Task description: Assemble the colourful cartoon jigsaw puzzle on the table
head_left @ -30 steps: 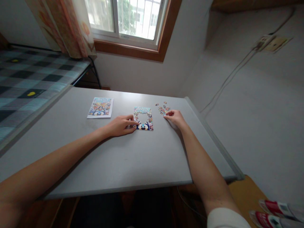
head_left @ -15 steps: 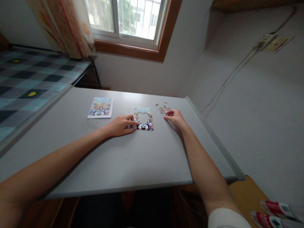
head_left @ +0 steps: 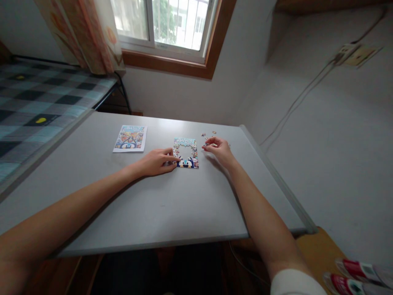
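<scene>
A partly assembled jigsaw puzzle (head_left: 188, 164) lies flat on the table, its border joined around a gap in the middle. My left hand (head_left: 158, 162) rests at its left edge, fingers stretched out and apart, fingertips touching the lower left corner. To the right of the puzzle, my right hand (head_left: 218, 150) is raised a little off the table in a pinch. A small puzzle piece (head_left: 204, 146) shows at its fingertips. Loose puzzle pieces (head_left: 214, 132) lie behind that hand, which hides most of them.
A printed picture sheet (head_left: 130, 138) with a matching design lies at the left on the white table (head_left: 159, 209). A wall with cables (head_left: 294, 104) borders the right side. Beyond the left edge is a bed (head_left: 55, 92); bottles (head_left: 353, 282) lie at lower right.
My right hand has moved left, from the loose pieces toward the puzzle, with a piece in its pinch. My left hand stays in place.
</scene>
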### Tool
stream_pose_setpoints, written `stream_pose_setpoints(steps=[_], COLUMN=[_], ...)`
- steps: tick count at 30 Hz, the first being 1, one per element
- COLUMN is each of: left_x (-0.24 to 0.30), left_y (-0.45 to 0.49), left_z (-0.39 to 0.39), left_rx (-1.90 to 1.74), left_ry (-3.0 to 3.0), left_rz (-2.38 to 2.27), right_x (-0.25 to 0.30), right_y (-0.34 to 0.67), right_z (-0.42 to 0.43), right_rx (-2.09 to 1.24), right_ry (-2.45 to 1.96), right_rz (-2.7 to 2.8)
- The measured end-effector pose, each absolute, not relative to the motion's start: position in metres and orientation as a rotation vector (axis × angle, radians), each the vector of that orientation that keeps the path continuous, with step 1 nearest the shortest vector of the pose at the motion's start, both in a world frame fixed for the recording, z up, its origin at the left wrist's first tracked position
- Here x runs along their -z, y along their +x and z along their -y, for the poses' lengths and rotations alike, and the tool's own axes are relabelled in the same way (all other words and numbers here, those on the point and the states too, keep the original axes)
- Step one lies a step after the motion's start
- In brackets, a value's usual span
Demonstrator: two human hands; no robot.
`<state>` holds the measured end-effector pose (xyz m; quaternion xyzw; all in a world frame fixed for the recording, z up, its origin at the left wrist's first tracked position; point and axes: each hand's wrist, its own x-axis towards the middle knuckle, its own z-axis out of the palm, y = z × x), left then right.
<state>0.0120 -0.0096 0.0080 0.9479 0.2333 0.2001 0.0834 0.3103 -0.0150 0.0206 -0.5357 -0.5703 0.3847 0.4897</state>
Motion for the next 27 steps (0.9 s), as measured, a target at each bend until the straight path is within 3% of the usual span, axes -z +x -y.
stream_pose_setpoints(steps=[13, 27], left_x=[-0.010, -0.010], left_y=[0.012, 0.013], left_z=[0.011, 0.011], left_rx=[-0.604, -0.595], left_ry=[2.864, 2.852], left_rz=[-0.696, -0.713], right_x=[-0.024, -0.009], right_y=[0.284, 0.276], right_z=[0.028, 0.022], right_rx=[-1.126, -0.988], right_ry=[-1.212, -1.189], right_rz=[1.522, 1.607])
